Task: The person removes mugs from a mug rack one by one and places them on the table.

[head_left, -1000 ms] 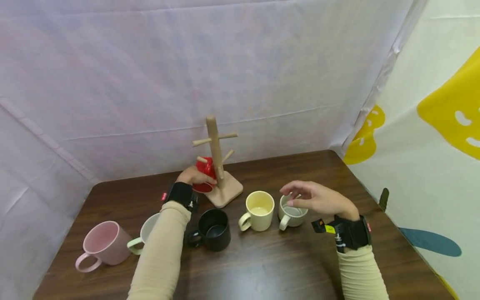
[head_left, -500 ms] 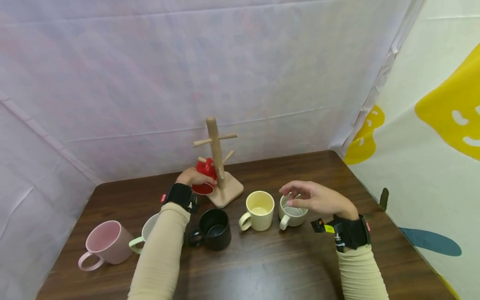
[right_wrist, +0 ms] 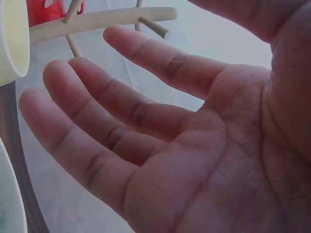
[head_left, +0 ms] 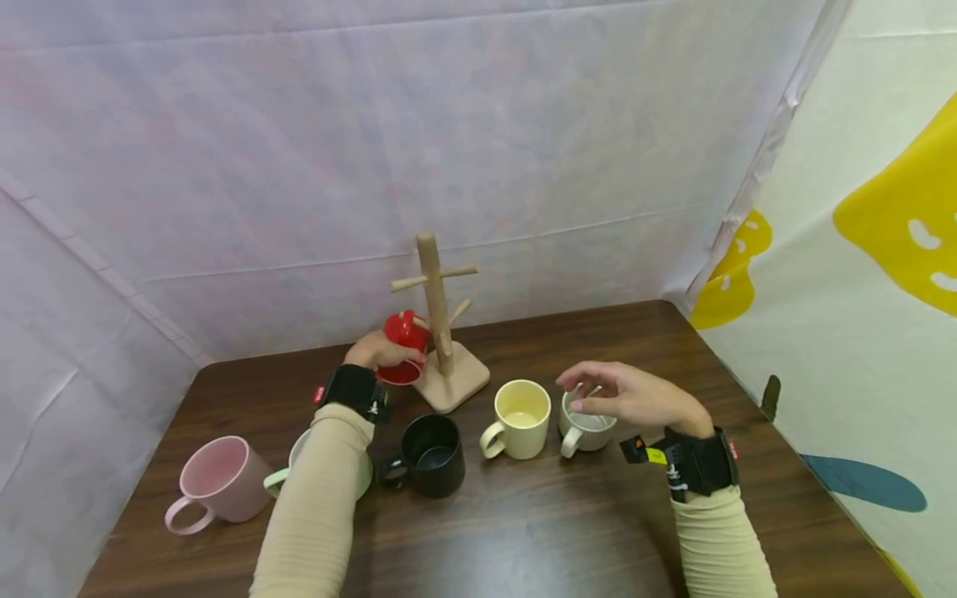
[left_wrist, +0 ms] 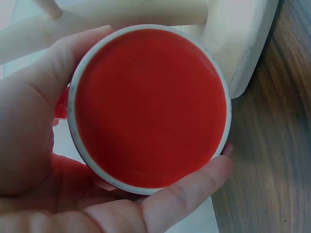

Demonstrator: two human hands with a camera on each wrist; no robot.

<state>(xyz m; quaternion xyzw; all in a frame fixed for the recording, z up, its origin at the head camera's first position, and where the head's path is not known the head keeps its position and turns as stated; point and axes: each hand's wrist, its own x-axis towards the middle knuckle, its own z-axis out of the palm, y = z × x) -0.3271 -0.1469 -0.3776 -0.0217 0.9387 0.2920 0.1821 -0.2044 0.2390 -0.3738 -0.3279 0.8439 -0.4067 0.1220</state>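
A red mug (head_left: pixel 404 330) is gripped by my left hand (head_left: pixel 385 351) at the left side of the wooden mug tree (head_left: pixel 434 291). Its handle lies close to a lower peg; whether the peg passes through it, I cannot tell. In the left wrist view, the round red end of the mug, ringed in white, faces the camera, with thumb and fingers around its sides. Over the grey-white mug (head_left: pixel 586 432) hovers my right hand (head_left: pixel 631 397), fingers loosely bent and holding nothing. The right wrist view shows the bare palm, with the mug tree behind.
Along the table (head_left: pixel 516 531) stand a pink mug (head_left: pixel 232 482), a pale green mug (head_left: pixel 364 473) partly behind the left sleeve, a black mug (head_left: pixel 434 457) and a yellow mug (head_left: pixel 523 419). A white cloth wall (head_left: pixel 523 149) rises behind the table.
The red mug and my left hand have shifted slightly left, away from the tree's post. My right hand has stayed in place. The head view has turned a little.
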